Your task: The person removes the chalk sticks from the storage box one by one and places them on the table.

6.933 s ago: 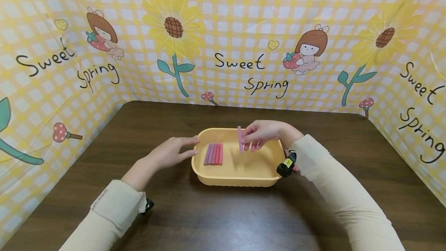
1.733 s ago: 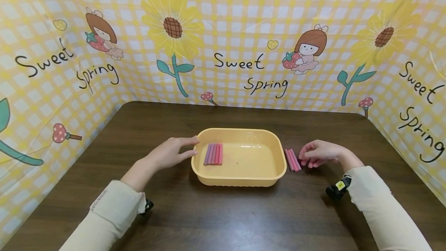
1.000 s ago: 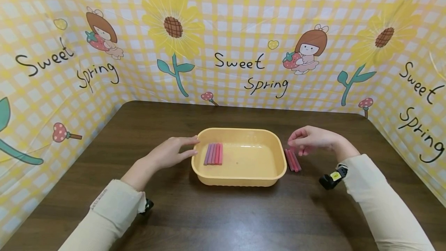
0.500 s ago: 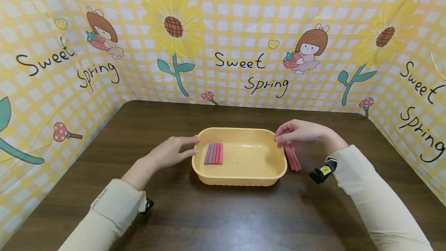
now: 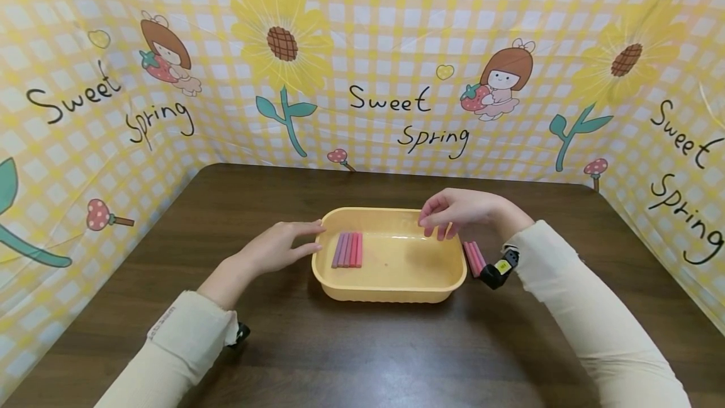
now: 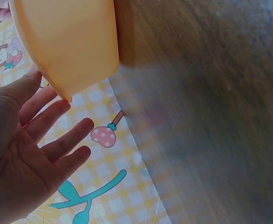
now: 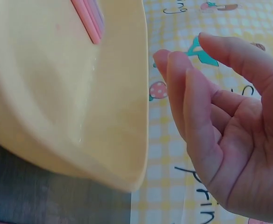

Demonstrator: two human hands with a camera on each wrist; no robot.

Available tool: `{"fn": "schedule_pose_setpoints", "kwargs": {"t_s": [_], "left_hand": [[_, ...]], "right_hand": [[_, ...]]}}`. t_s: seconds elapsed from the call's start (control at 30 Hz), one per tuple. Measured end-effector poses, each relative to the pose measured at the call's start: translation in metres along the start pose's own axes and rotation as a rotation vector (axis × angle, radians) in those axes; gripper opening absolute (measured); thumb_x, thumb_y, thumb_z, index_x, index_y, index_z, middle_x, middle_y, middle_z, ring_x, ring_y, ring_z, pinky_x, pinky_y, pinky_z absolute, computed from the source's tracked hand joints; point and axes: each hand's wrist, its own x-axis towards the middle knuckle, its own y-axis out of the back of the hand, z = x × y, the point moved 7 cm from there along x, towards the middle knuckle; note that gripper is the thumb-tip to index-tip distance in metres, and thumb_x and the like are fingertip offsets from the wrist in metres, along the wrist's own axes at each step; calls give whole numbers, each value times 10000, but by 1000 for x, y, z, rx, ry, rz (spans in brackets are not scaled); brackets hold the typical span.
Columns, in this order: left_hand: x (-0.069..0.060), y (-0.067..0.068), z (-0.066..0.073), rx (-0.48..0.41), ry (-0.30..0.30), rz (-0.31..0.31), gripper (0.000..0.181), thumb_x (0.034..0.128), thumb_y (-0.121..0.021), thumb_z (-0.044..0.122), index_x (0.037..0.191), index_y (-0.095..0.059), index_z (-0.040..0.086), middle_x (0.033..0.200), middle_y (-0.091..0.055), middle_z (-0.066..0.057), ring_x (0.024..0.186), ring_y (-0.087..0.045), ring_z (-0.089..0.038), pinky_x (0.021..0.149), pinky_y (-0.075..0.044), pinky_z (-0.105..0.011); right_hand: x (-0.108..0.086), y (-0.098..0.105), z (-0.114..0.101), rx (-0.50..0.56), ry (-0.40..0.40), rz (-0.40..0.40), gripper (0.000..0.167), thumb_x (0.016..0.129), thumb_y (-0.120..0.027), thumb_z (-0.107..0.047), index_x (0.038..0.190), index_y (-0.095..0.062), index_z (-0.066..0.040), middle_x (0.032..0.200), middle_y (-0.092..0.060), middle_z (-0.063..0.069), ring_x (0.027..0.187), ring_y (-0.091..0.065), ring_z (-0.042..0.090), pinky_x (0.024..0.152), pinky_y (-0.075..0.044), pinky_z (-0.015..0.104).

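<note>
Sticks (image 5: 347, 250) lie in the tray (image 5: 391, 294) near the spread left hand (image 5: 277, 247). The right hand (image 5: 461, 209), loosely curved, hovers by the far right corner.

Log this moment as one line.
left hand: touching tray rim; right hand: empty, over tray; sticks in tray: side by side; other sticks: on table, right of tray
</note>
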Motion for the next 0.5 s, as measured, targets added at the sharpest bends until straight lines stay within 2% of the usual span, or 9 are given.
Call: {"fn": "schedule_pose_setpoints", "kwargs": {"t_s": [0.2,0.5], "left_hand": [[0,0,0,9,5,6,428,921,-588,244,1293,-554,34,1385,-503,-138,1279,-479,-329,1062,-390,-497],[0,1,2,22,-1,18,425,912,-601,246,1283,-567,41,1373,-518,-134,1273,-486,-326,1061,-392,-493]], "right_hand": [[10,-5,-10,-28,-7,-21,242,903,-605,-254,1060,-626,-72,946,-696,66,778,-644,163,743,-585,318],[29,-14,-22,-44,-9,-66,284,908,-592,-240,1103,-602,-34,936,-690,47,774,-649,138,761,-579,304]]}}
